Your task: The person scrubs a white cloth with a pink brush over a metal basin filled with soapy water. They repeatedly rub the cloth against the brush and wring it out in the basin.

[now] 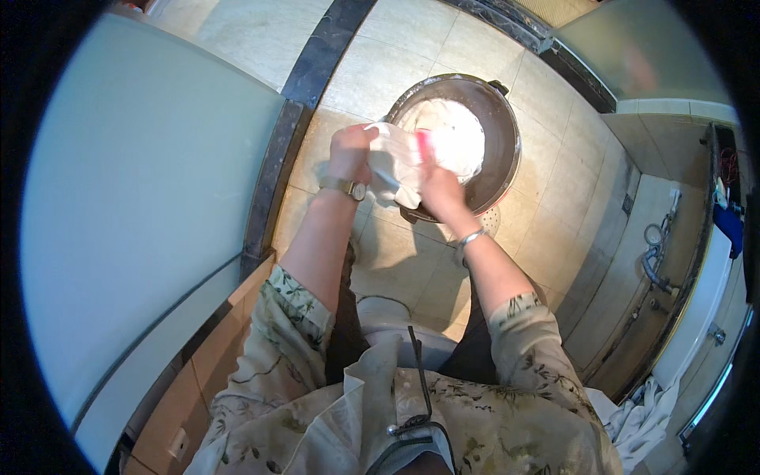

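Observation:
My left hand (350, 153) grips the upper left edge of a white cloth (392, 151). The cloth spreads from that fist over the near left rim of a round dark tub (499, 172). My right hand (442, 193) is closed around a small red brush-like tool (423, 145), blurred and held against the right side of the cloth. Inside the tub lies a bright white mass (457, 133), too overexposed to tell whether it is suds or more cloth. The tub stands on the tiled floor and has stubby handles on its rim.
A dark stone sill (320, 53) and a frosted glass panel (148, 178) bound the left side. To the right are a pipe with a hose (650, 261) and a white basin edge (700, 303). White fabric (644, 418) hangs at lower right. A perforated floor drain (490, 219) touches the tub's outline.

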